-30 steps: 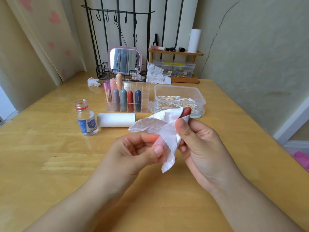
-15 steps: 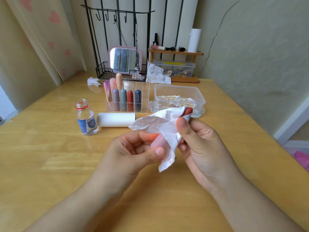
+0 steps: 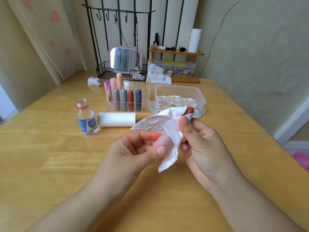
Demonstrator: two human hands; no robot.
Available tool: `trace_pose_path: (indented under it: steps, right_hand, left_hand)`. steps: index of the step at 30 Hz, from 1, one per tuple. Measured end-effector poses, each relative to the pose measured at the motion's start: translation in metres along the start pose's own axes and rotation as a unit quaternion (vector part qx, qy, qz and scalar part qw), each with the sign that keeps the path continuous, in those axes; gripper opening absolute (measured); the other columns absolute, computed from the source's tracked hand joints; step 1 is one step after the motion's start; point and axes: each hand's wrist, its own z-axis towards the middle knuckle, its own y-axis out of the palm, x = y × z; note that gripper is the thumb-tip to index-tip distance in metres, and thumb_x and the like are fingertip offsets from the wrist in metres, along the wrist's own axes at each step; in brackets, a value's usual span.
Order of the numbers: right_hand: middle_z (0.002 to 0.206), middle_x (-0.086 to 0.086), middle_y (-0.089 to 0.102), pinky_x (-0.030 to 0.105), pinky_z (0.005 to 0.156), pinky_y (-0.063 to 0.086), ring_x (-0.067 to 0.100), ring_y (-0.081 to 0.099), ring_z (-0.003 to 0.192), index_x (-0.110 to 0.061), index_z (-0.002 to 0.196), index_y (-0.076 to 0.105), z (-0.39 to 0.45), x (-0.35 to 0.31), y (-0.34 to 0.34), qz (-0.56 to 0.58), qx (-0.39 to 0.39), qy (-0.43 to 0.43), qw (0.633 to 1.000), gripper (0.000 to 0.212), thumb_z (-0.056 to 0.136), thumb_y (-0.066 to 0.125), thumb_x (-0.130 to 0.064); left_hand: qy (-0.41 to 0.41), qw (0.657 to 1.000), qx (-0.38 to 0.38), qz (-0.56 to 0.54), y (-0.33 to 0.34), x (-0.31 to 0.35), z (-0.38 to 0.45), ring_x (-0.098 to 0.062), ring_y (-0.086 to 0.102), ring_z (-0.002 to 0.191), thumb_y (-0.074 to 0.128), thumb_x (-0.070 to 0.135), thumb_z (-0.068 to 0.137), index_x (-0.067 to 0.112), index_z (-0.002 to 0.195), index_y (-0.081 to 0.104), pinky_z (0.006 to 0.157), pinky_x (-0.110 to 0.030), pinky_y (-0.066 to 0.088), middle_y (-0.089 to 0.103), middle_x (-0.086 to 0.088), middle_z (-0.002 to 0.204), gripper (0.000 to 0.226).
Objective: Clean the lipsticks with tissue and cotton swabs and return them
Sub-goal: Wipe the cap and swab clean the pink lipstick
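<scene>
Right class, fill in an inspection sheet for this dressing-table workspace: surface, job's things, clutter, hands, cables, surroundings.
Surface: wooden table, pale, glossy.
Job's things: pink lipstick wrapped in tissue; clear organiser holding upright lipsticks; cotton swab box, open; tissue roll lying flat; uncapped bottle.
Clutter: crumpled tissues near the back edge.
Hands: left hand grips the lipstick base; right hand pinches tissue around it.
Cables: nothing seen.
Surroundings: mirror in wire basket, wooden shelf, curtain.
</scene>
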Motion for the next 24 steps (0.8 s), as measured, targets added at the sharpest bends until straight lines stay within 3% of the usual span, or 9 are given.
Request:
trace_pose_path:
  steps: [2,5,8,11,14,19,22,24]
  right_hand:
    - [0.058,-0.004,0.05,0.014,0.047,0.036,0.006,0.039,0.052,-0.022,0.063,0.066,0.001,0.001,-0.001,-0.011,0.001,-0.001,1.0,0.029,0.06,0.067,-0.051]
    - [0.06,0.0,0.052,0.014,0.049,0.038,0.007,0.04,0.054,-0.019,0.064,0.067,0.001,0.003,-0.003,-0.003,-0.007,-0.007,1.0,0.032,0.059,0.07,-0.051]
    - [0.062,0.001,0.054,0.013,0.05,0.039,0.008,0.041,0.056,-0.019,0.067,0.068,0.001,0.005,-0.002,-0.002,-0.016,-0.018,1.0,0.039,0.055,0.075,-0.056]
    - [0.057,-0.002,0.051,0.013,0.05,0.037,0.007,0.039,0.052,-0.019,0.064,0.067,0.001,0.005,0.0,0.014,-0.01,-0.017,1.0,0.03,0.059,0.071,-0.048]
    - [0.056,-0.004,0.048,0.013,0.049,0.035,0.007,0.037,0.051,-0.019,0.062,0.066,0.001,0.006,-0.001,0.013,0.003,-0.015,1.0,0.028,0.059,0.07,-0.047]
    - [0.062,0.001,0.052,0.014,0.051,0.038,0.008,0.04,0.055,-0.018,0.071,0.07,0.002,0.012,0.001,0.012,-0.001,-0.024,1.0,0.046,0.051,0.079,-0.059]
    - [0.062,0.001,0.051,0.015,0.051,0.038,0.009,0.04,0.055,-0.018,0.072,0.07,0.002,0.01,0.0,0.004,0.004,-0.023,1.0,0.04,0.056,0.075,-0.054]
    - [0.061,0.002,0.052,0.017,0.052,0.039,0.011,0.04,0.056,-0.019,0.068,0.069,0.002,0.008,-0.001,-0.014,0.008,-0.02,1.0,0.034,0.059,0.074,-0.051]
  left_hand:
    - [-0.019,0.999,-0.031,0.006,0.002,0.003,-0.001,-0.016,0.063,0.065,0.069,0.019,0.074,0.014,0.079,0.074,0.066,-0.024,0.052,0.068,-0.008,0.074,0.009]
    - [-0.03,0.997,-0.074,0.018,0.002,0.003,-0.002,-0.017,0.061,0.064,0.06,0.028,0.084,0.017,0.072,0.071,0.068,-0.026,0.052,0.065,-0.009,0.074,0.02]
    - [-0.006,0.999,-0.046,0.002,0.0,0.001,-0.001,-0.017,0.063,0.063,0.075,0.023,0.071,0.017,0.076,0.074,0.066,-0.025,0.053,0.067,-0.008,0.072,0.008]
    - [0.013,1.0,-0.02,-0.011,-0.001,-0.002,0.0,-0.016,0.063,0.062,0.088,0.019,0.054,0.016,0.078,0.075,0.063,-0.023,0.052,0.068,-0.008,0.07,0.028]
    - [0.016,1.0,0.018,0.008,0.003,0.001,0.0,-0.014,0.063,0.06,0.076,0.004,0.058,0.019,0.075,0.075,0.06,-0.02,0.051,0.069,-0.008,0.069,0.023]
    - [0.019,0.998,0.053,0.038,0.004,-0.001,-0.001,-0.011,0.064,0.065,0.075,0.006,0.055,0.024,0.073,0.074,0.061,-0.017,0.051,0.07,-0.006,0.071,0.025]
    - [-0.008,0.999,0.0,0.045,0.002,0.001,-0.001,-0.013,0.063,0.064,0.077,0.018,0.065,0.017,0.076,0.073,0.064,-0.021,0.051,0.068,-0.007,0.072,0.011]
    - [-0.03,0.998,-0.05,0.034,0.001,0.002,-0.002,-0.017,0.061,0.063,0.067,0.031,0.077,0.016,0.076,0.07,0.066,-0.027,0.052,0.066,-0.01,0.074,0.016]
